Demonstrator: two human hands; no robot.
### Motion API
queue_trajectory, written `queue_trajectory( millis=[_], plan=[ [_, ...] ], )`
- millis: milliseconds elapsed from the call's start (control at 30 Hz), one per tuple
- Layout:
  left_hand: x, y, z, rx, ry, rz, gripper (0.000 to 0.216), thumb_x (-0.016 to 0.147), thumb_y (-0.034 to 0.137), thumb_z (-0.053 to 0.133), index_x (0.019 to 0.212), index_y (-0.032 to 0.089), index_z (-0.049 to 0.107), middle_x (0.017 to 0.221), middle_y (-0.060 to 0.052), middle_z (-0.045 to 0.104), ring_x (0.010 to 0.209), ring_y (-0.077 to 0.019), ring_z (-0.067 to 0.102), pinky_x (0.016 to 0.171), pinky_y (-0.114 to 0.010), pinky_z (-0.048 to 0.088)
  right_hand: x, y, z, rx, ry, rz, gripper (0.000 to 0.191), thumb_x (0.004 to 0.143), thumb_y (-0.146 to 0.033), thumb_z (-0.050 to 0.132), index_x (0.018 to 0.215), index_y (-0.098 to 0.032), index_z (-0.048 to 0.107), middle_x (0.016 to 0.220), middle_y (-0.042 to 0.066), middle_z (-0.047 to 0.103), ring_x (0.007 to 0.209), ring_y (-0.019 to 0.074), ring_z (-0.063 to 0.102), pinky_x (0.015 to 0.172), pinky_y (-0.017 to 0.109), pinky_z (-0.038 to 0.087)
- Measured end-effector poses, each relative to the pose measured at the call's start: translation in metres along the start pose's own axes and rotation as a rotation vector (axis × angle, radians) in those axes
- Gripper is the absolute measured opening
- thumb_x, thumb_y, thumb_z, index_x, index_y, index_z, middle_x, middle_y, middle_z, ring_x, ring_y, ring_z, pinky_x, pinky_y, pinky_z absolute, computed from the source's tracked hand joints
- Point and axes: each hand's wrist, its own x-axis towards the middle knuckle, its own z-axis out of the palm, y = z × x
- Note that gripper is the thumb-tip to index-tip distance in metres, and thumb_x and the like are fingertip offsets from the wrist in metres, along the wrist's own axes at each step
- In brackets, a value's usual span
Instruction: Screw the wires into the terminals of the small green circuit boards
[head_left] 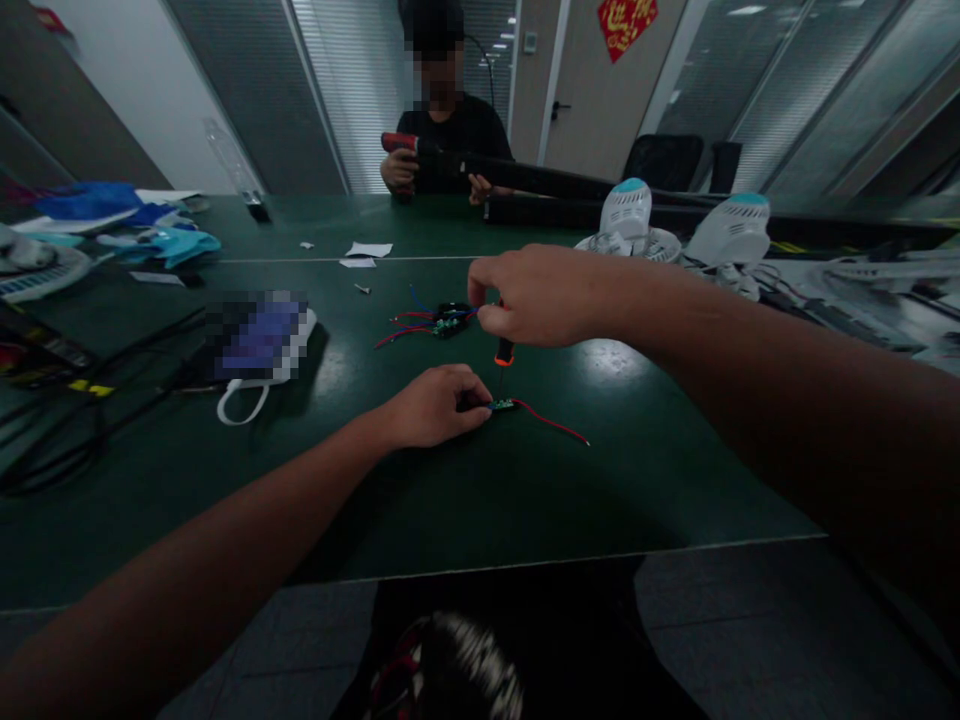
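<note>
My right hand (529,295) is closed around the black and orange handle of a screwdriver (505,350), which stands upright. Its thin shaft points down onto a small green circuit board (504,404) on the table. The fingertips of my left hand (439,408) pinch the left end of that board. A red wire (551,421) runs from the board's right side across the tabletop, its end bare. Just beyond my hands lie more small circuit boards (448,325) with red and blue wires; my right hand partly hides them.
Left of my hands lies a white-cased device with a loop strap (300,345), beside black cables (90,440). White and teal housings (626,208) stand at the back right. Across the green table (645,480), a person (450,120) holds a long black bar and a red tool.
</note>
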Motion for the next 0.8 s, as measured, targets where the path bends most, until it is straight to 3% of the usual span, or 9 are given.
queue_trajectory(
  millis=[400,667,800],
  plan=[
    [-0.0001,-0.0019,0.0004,0.007,0.0,0.0,0.022,0.083,0.032,0.06,0.097,0.018,0.069,0.09,-0.005,0.066,0.08,-0.0164,0.062,0.073,-0.03,0.049,-0.0006,0.0026,-0.0005,0.026,-0.01,-0.004,0.041,0.084,-0.034,0.053,0.121,-0.019,0.06,0.112,0.01,0.068,0.096,0.0245,0.065,0.075,0.035,0.043],
    [0.0002,-0.0001,0.0,-0.008,0.0,-0.004,0.021,0.083,0.032,0.06,0.097,0.017,0.069,0.09,-0.005,0.066,0.078,-0.0154,0.061,0.072,-0.03,0.049,-0.0005,0.0016,0.0009,0.045,0.014,-0.015,0.047,0.089,-0.044,0.042,0.12,-0.016,0.063,0.113,0.015,0.069,0.097,0.029,0.064,0.074,0.038,0.043],
    [0.0004,0.0012,-0.0004,-0.016,-0.003,-0.009,0.023,0.083,0.031,0.06,0.096,0.015,0.069,0.089,-0.006,0.065,0.077,-0.0162,0.061,0.071,-0.031,0.049,-0.0008,-0.0006,-0.0006,0.028,-0.007,0.009,0.043,0.088,-0.036,0.041,0.119,-0.016,0.063,0.111,0.015,0.069,0.095,0.0283,0.064,0.071,0.037,0.041]
  ],
)
